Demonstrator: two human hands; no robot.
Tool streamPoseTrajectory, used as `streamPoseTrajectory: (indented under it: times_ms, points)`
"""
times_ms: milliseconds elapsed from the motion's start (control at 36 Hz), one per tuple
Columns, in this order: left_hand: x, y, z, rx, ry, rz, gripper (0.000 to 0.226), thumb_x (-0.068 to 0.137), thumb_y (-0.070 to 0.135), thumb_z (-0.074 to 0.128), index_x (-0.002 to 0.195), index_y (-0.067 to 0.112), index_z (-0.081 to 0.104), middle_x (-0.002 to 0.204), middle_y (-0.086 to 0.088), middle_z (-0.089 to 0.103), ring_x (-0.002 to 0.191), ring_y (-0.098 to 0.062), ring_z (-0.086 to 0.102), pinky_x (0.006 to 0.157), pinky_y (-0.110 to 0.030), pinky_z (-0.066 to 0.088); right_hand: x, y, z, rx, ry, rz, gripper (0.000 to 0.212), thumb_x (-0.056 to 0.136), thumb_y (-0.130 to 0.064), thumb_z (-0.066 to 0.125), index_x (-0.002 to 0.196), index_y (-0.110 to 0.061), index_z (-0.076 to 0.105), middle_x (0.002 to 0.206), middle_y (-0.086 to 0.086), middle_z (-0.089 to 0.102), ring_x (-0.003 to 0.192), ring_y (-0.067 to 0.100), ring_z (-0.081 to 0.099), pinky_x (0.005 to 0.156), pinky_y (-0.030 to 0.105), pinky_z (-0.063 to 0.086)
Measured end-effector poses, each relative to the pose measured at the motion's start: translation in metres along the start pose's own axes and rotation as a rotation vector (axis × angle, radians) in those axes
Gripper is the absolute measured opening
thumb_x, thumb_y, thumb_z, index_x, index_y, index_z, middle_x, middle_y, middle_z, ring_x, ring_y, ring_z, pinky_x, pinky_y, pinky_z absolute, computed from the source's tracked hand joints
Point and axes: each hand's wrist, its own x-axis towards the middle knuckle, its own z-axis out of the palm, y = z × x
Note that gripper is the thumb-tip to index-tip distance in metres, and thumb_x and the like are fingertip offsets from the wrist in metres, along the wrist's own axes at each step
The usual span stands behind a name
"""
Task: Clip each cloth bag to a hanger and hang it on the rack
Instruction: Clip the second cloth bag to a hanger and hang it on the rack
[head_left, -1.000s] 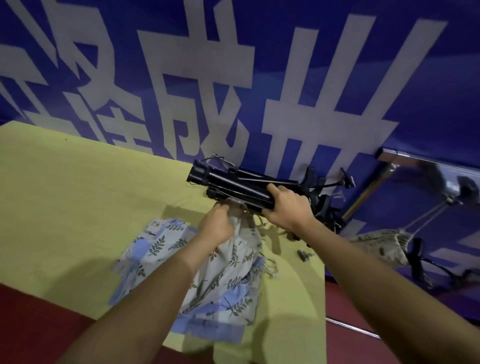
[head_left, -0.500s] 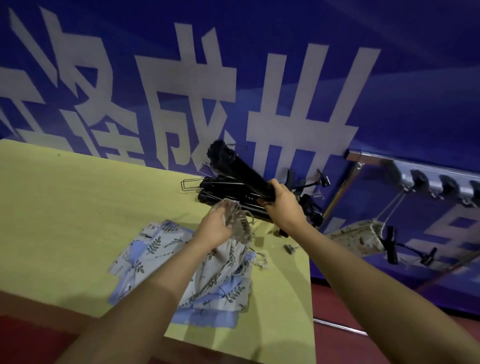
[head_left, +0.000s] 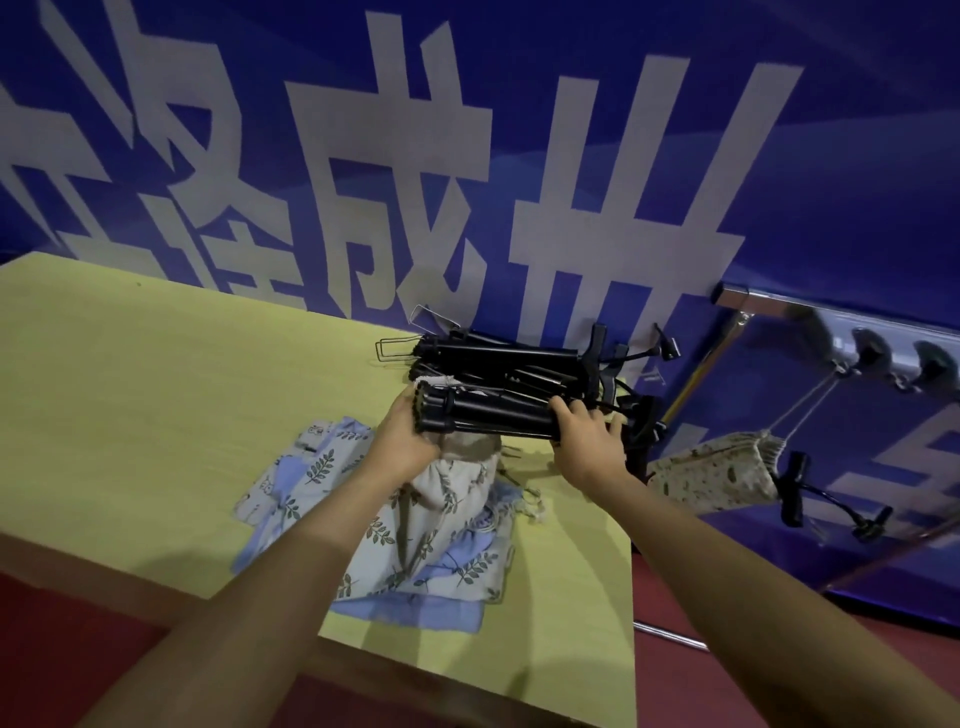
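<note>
My left hand (head_left: 410, 441) and right hand (head_left: 589, 441) each close on an end of a bundle of black plastic clip hangers (head_left: 485, 413), above a soft leaf-print cloth bag (head_left: 441, 499). More hangers (head_left: 498, 358) pile at 12 o'clock. Flat bags (head_left: 311, 467) cover the yellow table (head_left: 130, 415) near its right edge. One bag (head_left: 719, 475) hangs on the steel rack (head_left: 758, 301) at 3 o'clock.

yellow table (head_left: 130, 415), cloth bags (head_left: 441, 561), black hangers (head_left: 498, 358)

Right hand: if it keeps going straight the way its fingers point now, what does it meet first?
The right hand points up and left across the bundle of black hangers it grips; beyond that, probably the pile of hangers behind, though depth is unclear.
</note>
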Motion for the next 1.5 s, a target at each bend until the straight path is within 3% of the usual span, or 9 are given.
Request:
streamPoseTrajectory:
  times_ms: [83,194,361,611,806,1028,1194,1306,1500]
  points:
    - [0.004,-0.007,-0.008,0.078,0.028,0.055,0.079,0.068,0.014,0.073,0.139,0.013,0.040,0.144,-0.009,0.041,0.132,-0.027,0.042,0.111,-0.045,0.035,0.000,-0.003,0.004,-0.006,-0.025,0.018,0.058,0.091,-0.002,0.048,0.141,-0.023,0.027,0.136,0.012,0.042,0.132,0.039,0.032,0.114,0.062,0.012]
    - [0.007,-0.009,-0.014,0.224,0.009,0.101,0.087,0.081,0.009,0.070,0.150,0.010,0.018,0.159,-0.005,0.015,0.146,-0.019,0.017,0.119,-0.031,0.018,0.001,-0.008,0.006,-0.073,-0.071,0.029,0.066,0.091,-0.005,0.054,0.145,-0.024,0.021,0.144,0.012,0.036,0.136,0.039,0.027,0.115,0.062,0.008]
    - [0.010,-0.005,-0.015,0.549,-0.081,0.134,0.092,0.079,-0.011,0.054,0.152,0.019,0.008,0.160,0.007,0.005,0.140,-0.019,0.031,0.100,-0.033,0.045,0.003,-0.014,0.004,-0.203,-0.074,0.013,0.070,0.087,-0.002,0.054,0.145,-0.021,0.020,0.143,0.013,0.035,0.136,0.038,0.028,0.114,0.064,0.011]
    - [0.014,0.017,0.008,0.653,-0.235,0.248,0.076,0.081,0.007,0.064,0.146,0.006,0.025,0.138,-0.008,0.033,0.118,-0.027,0.050,0.096,-0.039,0.046,0.008,-0.012,0.006,-0.443,0.103,-0.218,0.048,0.084,-0.010,0.061,0.127,-0.009,0.039,0.124,0.013,0.049,0.117,0.036,0.044,0.109,0.048,0.026]
    - [0.021,0.021,0.052,0.860,-0.120,0.341,0.064,0.081,0.041,0.062,0.136,0.020,0.040,0.126,-0.004,0.045,0.116,-0.027,0.035,0.095,-0.036,0.028,0.022,-0.009,-0.005,-0.484,0.465,-0.454,0.024,0.057,-0.010,0.075,0.077,-0.011,0.060,0.073,0.006,0.060,0.071,0.028,0.059,0.082,0.039,0.037]
    - [0.032,0.027,0.069,0.711,0.057,0.264,0.038,0.087,0.028,0.058,0.119,0.010,0.048,0.122,-0.009,0.050,0.116,-0.028,0.041,0.096,-0.037,0.032,0.031,-0.002,-0.015,-0.312,0.646,-0.617,0.041,0.072,-0.008,0.057,0.113,-0.010,0.058,0.120,0.007,0.059,0.110,0.026,0.045,0.094,0.036,0.028]
    - [0.045,0.029,0.052,0.570,0.149,0.226,0.040,0.087,0.031,0.060,0.120,0.010,0.049,0.122,-0.008,0.051,0.116,-0.027,0.041,0.096,-0.036,0.030,0.028,0.001,-0.024,-0.049,0.746,-0.609,0.035,0.076,-0.016,0.064,0.107,-0.015,0.048,0.107,0.005,0.051,0.093,0.021,0.040,0.080,0.032,0.027]
    - [0.046,0.034,0.038,0.448,0.160,0.217,0.036,0.087,0.037,0.059,0.108,0.009,0.052,0.111,-0.007,0.052,0.113,-0.027,0.041,0.094,-0.036,0.030,0.020,-0.001,-0.011,0.116,0.574,-0.427,0.020,0.086,-0.021,0.053,0.103,-0.015,0.047,0.094,0.007,0.054,0.084,0.026,0.045,0.073,0.033,0.025]
    - [0.027,0.052,0.012,0.173,0.215,0.274,0.026,0.078,0.023,0.068,0.072,0.024,0.043,0.074,0.013,0.040,0.088,-0.022,0.046,0.089,-0.044,0.040,0.028,-0.030,-0.007,0.298,0.031,-0.243,0.059,0.093,-0.044,0.051,0.145,-0.023,0.031,0.145,0.003,0.033,0.132,0.027,0.028,0.102,0.037,0.022]
